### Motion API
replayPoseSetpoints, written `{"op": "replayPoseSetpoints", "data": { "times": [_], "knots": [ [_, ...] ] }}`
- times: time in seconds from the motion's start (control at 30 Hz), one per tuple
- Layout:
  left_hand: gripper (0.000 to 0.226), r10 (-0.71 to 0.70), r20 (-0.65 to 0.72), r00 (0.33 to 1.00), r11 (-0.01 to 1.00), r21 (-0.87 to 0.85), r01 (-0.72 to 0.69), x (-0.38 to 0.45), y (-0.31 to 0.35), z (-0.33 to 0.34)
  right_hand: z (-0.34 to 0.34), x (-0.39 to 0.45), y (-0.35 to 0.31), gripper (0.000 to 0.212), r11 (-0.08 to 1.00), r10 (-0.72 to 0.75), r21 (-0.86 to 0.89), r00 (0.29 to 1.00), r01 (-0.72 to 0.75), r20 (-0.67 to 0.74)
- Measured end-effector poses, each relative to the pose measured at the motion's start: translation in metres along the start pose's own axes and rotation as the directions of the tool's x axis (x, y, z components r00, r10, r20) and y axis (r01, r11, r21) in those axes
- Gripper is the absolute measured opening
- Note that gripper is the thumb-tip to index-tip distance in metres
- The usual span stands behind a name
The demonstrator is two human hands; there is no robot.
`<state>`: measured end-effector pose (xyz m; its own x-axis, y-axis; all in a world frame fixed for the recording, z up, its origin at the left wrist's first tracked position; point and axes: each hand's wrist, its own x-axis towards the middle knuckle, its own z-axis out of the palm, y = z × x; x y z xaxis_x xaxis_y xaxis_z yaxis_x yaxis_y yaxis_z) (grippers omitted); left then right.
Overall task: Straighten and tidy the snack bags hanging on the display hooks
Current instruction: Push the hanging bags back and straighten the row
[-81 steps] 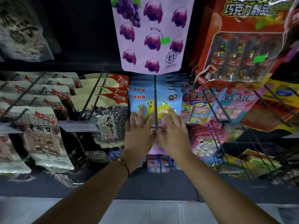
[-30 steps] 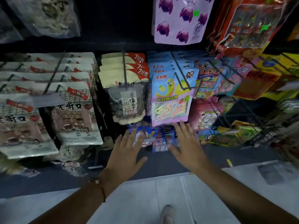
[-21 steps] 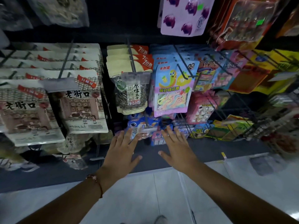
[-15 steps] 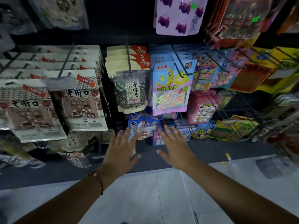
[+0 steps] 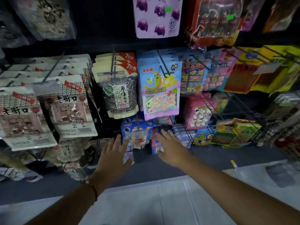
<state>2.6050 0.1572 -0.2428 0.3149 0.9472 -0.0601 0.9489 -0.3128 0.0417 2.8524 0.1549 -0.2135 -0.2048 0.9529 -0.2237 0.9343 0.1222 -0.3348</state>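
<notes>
Snack bags hang in rows on wire hooks. A blue and purple candy bag (image 5: 159, 88) with a yellow cartoon figure hangs in the middle row, next to a sunflower seed bag (image 5: 119, 95). Below them hangs a small blue bag (image 5: 138, 133) with a fish face, and a purple and pink bag (image 5: 156, 143) to its right. My left hand (image 5: 113, 153) reaches with spread straight fingers to the left edge of the small blue bag. Beside it, my right hand (image 5: 170, 146) lies flat with straight fingers against the purple and pink bag. Neither hand holds anything.
White biscuit bags (image 5: 69, 104) fill the hooks on the left. Pink (image 5: 198, 112) and yellow-green packs (image 5: 233, 132) hang on the right. A purple grape bag (image 5: 156, 17) and a red candy pack (image 5: 214, 21) hang above. Hook ends stick out toward me. Pale floor tiles (image 5: 146, 205) lie below.
My hands dropped from the blue and purple candy bag on the middle hook to the lower row, and have now reached the small blue and purple bags. My view tilted down.
</notes>
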Motion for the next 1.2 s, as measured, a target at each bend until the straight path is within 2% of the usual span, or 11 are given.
{"op": "replayPoseSetpoints", "data": {
  "times": [0.13,0.2,0.27,0.33,0.43,0.5,0.63,0.7,0.93,1.1,1.2],
  "knots": [
    [0.078,-0.039,0.029,0.999,0.998,-0.049,0.04,0.012,-0.024,0.067,0.065,0.022,0.004,0.073,0.997,-0.024,0.071,0.999,0.026,-0.037],
    [0.075,-0.021,-0.012,1.0,0.999,-0.024,0.02,0.025,-0.039,0.11,0.107,0.041,0.01,0.073,0.996,-0.026,0.09,0.999,0.029,-0.035],
    [0.073,0.03,-0.106,0.994,0.999,0.033,-0.026,0.046,-0.054,0.155,0.146,0.068,0.016,0.074,0.993,-0.038,0.106,0.998,0.043,-0.051],
    [0.072,0.09,-0.224,0.97,0.993,0.093,-0.071,0.07,-0.07,0.196,0.184,0.098,0.021,0.073,0.99,-0.075,0.106,0.986,0.091,-0.148],
    [0.071,0.186,-0.388,0.903,0.978,0.16,-0.132,0.11,-0.084,0.231,0.215,0.136,0.026,0.07,0.984,-0.128,0.086,0.949,0.159,-0.287],
    [0.072,0.207,-0.474,0.856,0.973,0.191,-0.129,0.129,-0.088,0.248,0.232,0.159,0.033,0.066,0.976,-0.164,0.064,0.898,0.207,-0.408],
    [0.075,0.14,-0.551,0.823,0.979,0.202,-0.031,0.157,-0.085,0.268,0.259,0.199,0.053,0.068,0.979,-0.139,0.037,0.786,0.201,-0.602],
    [0.075,0.115,-0.582,0.805,0.982,0.189,-0.003,0.165,-0.08,0.272,0.266,0.207,0.06,0.071,0.979,-0.122,0.045,0.753,0.197,-0.646],
    [0.082,0.05,-0.59,0.806,0.996,-0.033,-0.085,0.195,-0.064,0.271,0.257,0.238,0.067,0.072,0.971,-0.124,0.066,0.715,0.232,-0.688],
    [0.079,-0.028,-0.633,0.774,0.992,-0.113,-0.057,0.218,-0.058,0.268,0.235,0.273,0.066,0.068,0.972,-0.117,0.076,0.741,0.222,-0.661],
    [0.08,-0.057,-0.634,0.771,0.975,-0.2,-0.092,0.216,-0.053,0.273,0.239,0.274,0.071,0.07,0.967,-0.144,0.065,0.743,0.244,-0.654]
  ]
}}
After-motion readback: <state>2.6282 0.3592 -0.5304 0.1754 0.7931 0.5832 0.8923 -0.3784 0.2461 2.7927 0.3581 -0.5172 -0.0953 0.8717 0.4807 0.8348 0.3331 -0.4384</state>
